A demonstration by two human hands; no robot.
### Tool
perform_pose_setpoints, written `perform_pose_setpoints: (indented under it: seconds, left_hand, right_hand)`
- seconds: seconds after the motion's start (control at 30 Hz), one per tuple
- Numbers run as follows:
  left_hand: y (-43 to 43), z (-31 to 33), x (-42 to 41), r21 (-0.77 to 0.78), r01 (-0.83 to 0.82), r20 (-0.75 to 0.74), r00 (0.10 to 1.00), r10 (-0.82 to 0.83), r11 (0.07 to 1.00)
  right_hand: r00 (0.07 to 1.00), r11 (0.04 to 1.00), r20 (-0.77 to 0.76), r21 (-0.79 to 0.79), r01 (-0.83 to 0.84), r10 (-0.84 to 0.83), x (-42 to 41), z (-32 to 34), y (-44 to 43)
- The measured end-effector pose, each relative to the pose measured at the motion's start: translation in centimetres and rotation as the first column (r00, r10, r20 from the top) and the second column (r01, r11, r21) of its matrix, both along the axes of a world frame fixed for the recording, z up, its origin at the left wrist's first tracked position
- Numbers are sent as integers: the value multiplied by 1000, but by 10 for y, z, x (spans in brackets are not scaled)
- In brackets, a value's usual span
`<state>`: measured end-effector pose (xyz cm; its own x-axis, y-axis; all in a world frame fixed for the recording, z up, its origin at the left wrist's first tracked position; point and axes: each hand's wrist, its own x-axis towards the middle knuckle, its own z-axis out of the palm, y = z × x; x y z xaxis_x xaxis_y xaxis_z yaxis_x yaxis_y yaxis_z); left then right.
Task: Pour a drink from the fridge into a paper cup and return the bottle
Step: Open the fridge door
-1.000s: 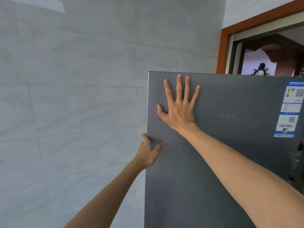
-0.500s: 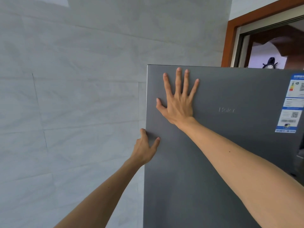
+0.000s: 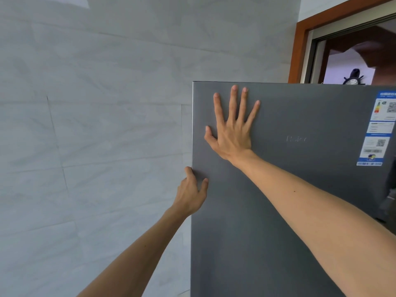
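The grey fridge door fills the right half of the head view, its left edge running straight down the middle. My right hand lies flat on the door's upper left part, fingers straight and spread. Lower down, my left hand grips the door's left edge, thumb on the front face and fingers wrapped behind the edge out of sight. No bottle or paper cup is in view.
A pale tiled wall stands close on the left of the fridge. A wooden door frame rises behind the fridge at the upper right. A blue and white energy label sticks to the door's right side.
Both hands keep their places on the door. The view has shifted slightly, so the fridge top sits a little higher in the frame than a second ago.
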<state>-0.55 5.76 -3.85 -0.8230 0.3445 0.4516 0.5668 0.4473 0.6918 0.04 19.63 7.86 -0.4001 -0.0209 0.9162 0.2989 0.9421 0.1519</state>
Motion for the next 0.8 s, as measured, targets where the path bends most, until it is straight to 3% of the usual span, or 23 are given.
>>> perform_pose_setpoints:
  seconds: [0.43,0.67,0.8]
  left_hand:
    - [-28,-11,48,29,-4,-49,999,6,1000]
    - [-47,-8,79,39,123,80,989,-126,992]
    - [-53,-10,104,42,192,117,974,-196,980]
  right_hand:
    - [996,996,89,-84,13,-6,62,6,-30]
    - [992,966,99,-252,-54,81,102,12,-80]
    - [996,952,72,-306,-26,50,131,13,-96]
